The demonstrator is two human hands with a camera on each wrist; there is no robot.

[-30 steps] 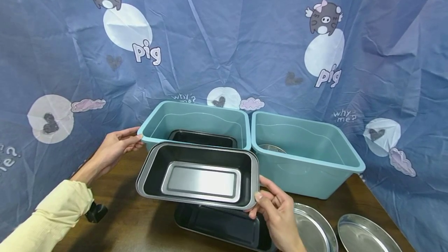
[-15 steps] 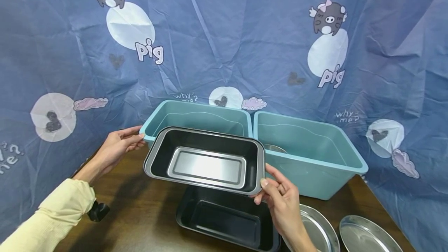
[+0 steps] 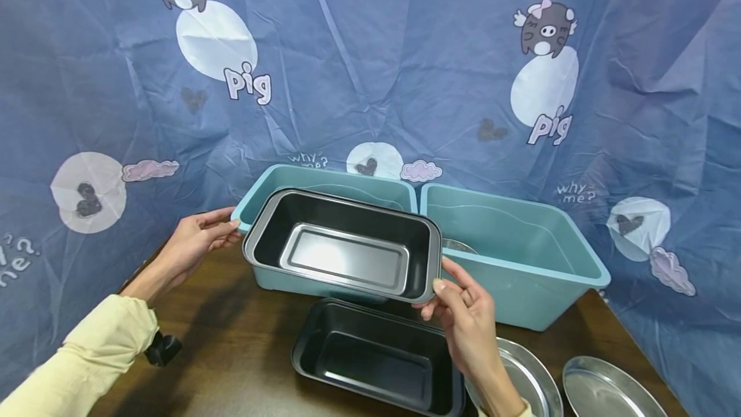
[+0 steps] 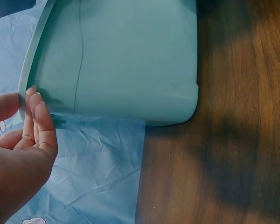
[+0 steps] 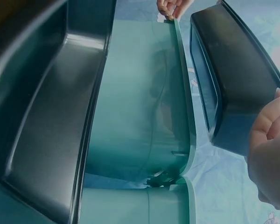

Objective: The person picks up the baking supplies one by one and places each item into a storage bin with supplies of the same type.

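Note:
My right hand point(image 3: 466, 327) grips the right rim of a dark loaf pan point(image 3: 347, 256), thumb on top and fingers beneath. The pan hangs tilted in front of the left turquoise bin point(image 3: 286, 280), hiding much of its opening. In the right wrist view the pan's dark outer side point(image 5: 242, 60) shows beside the bin. My left hand point(image 3: 191, 243) pinches the bin's left front corner rim; the left wrist view shows the thumb outside and the fingers point(image 4: 43, 123) on the wall. Below the held pan, a second dark loaf pan point(image 3: 376, 359) lies on the wooden table point(image 3: 226, 352).
A second turquoise bin point(image 3: 498, 288) stands to the right, with a metal rim point(image 3: 460, 246) partly visible inside. Two round metal pans point(image 3: 527, 372) point(image 3: 613, 391) lie at the front right. A blue printed cloth point(image 3: 370, 82) hangs behind the bins.
My right hand has lifted the held loaf pan up and slightly right, over the left bin's front edge. More of the lower pan now shows. My left hand keeps hold of the bin rim.

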